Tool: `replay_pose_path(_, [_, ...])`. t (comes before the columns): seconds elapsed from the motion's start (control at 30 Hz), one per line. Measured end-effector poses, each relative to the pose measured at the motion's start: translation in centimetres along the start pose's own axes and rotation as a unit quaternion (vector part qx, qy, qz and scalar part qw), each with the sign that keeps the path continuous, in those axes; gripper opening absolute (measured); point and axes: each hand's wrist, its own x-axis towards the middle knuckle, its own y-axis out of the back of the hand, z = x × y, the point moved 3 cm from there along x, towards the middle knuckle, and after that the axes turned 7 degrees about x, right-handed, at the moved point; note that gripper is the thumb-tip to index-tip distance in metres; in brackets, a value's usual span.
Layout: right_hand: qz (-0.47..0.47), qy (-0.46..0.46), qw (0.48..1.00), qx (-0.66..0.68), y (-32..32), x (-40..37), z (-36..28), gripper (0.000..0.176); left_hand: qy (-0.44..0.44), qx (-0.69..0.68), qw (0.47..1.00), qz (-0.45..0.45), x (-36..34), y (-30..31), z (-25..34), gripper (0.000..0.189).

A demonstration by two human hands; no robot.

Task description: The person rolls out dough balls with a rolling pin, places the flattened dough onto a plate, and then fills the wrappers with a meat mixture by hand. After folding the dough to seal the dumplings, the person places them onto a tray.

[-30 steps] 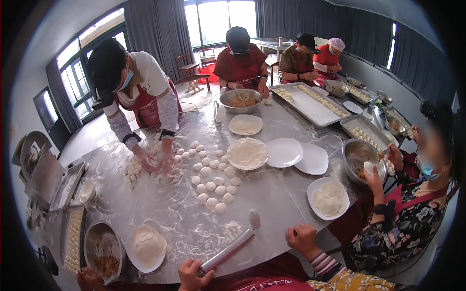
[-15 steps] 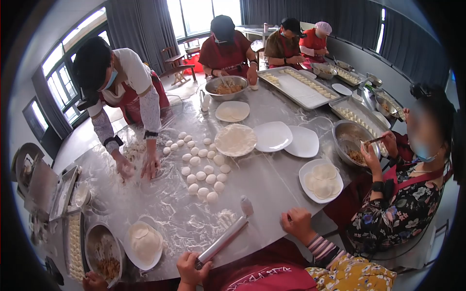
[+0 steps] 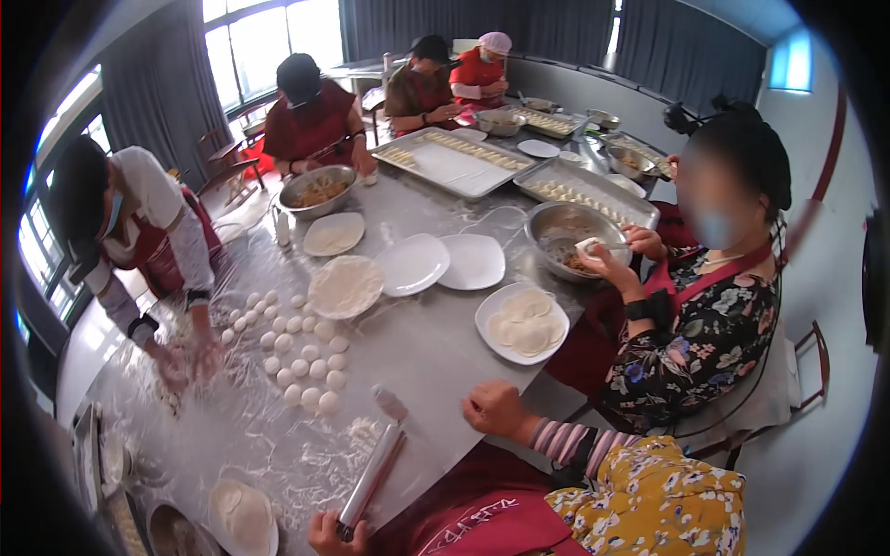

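Nearest, at seven o'clock on my screen, the left hand (image 3: pixel 337 535) is closed around the near end of a metal rolling pin (image 3: pixel 373 474), which lies on the floured table (image 3: pixel 436 347) with its far handle toward one o'clock. At five o'clock the right hand (image 3: pixel 498 408) is narrow, its fingers curled, with nothing showing in it; whether it touches the tabletop I cannot tell. My view has just swung rightward, so a steel bowl (image 3: pixel 178 533) at seven o'clock now runs off the lower edge, while both hands keep their poses. I judge the change to be one of outlook rather than handling, the pin being held with no dough under it. Beyond the pin, at eight o'clock, the round dough pieces (image 3: pixel 311 353) lie in loose rows, well apart from both hands. At four o'clock, wrappers (image 3: pixel 527 326) overlap on a square plate (image 3: pixel 483 326). At three o'clock a co-worker's hand (image 3: pixel 609 269) now holds a pale wrapper (image 3: pixel 587 246) by a filling bowl (image 3: pixel 556 221). Farthest, at twelve o'clock, a long tray (image 3: pixel 454 170) carries rows of shaped dumplings (image 3: pixel 487 150).
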Motion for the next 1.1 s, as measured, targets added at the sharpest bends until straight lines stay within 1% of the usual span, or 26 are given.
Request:
replay_pose_path(0.2, [0.006,-0.002,1.0,0.006,0.15,0.07,-0.12,0.024,-0.024,-0.003,1.0,0.02,-0.1,-0.08,0.08,0.032])
replay_pose_path(0.27, [0.012,-0.001,1.0,0.008,0.2,0.14,-0.16,0.024,-0.011,0.004,1.0,0.005,-0.25,-0.24,-0.21,0.032])
replay_pose_path(0.33, [0.015,-0.009,1.0,0.013,0.19,0.08,-0.21,0.025,-0.019,0.01,1.0,0.008,-0.24,-0.32,-0.31,0.033])
replay_pose_path(0.4, [0.016,-0.006,1.0,0.012,0.39,0.19,-0.38,0.025,-0.002,-0.001,1.0,0.007,-0.3,-0.26,-0.26,0.033])
replay_pose_path(0.53, [0.008,0.002,1.0,0.009,0.06,-0.03,-0.1,0.025,-0.017,0.024,0.999,0.017,-0.49,-0.3,-0.36,0.034])
replay_pose_path(0.77, [-0.002,0.002,1.0,0.009,0.07,0.04,-0.21,0.026,0.019,0.012,1.0,0.003,-0.49,-0.13,-0.18,0.033])
replay_pose_path(0.87, [-0.005,0.0,1.0,0.002,0.0,0.05,-0.1,0.027,0.01,0.019,1.0,0.019,-0.27,0.08,0.15,0.032])
replay_pose_path(0.93, [-0.004,-0.005,1.0,-0.004,-0.07,-0.03,0.02,0.028,0.02,0.014,1.0,-0.006,-0.58,-0.17,-0.21,0.032])
replay_pose_path(0.97, [-0.005,-0.003,1.0,-0.002,-0.1,0.0,0.05,0.028,0.023,0.016,1.0,-0.004,-0.56,-0.14,-0.1,0.032])
replay_pose_path(1.03, [0.022,0.006,1.0,0.011,-0.03,0.11,0.02,0.028,0.018,0.009,1.0,0.005,-0.26,0.09,0.16,0.031])
replay_pose_path(1.1, [0.015,0.002,1.0,0.008,0.14,0.11,-0.06,0.028,0.014,0.009,1.0,0.004,-0.2,0.14,0.22,0.031])
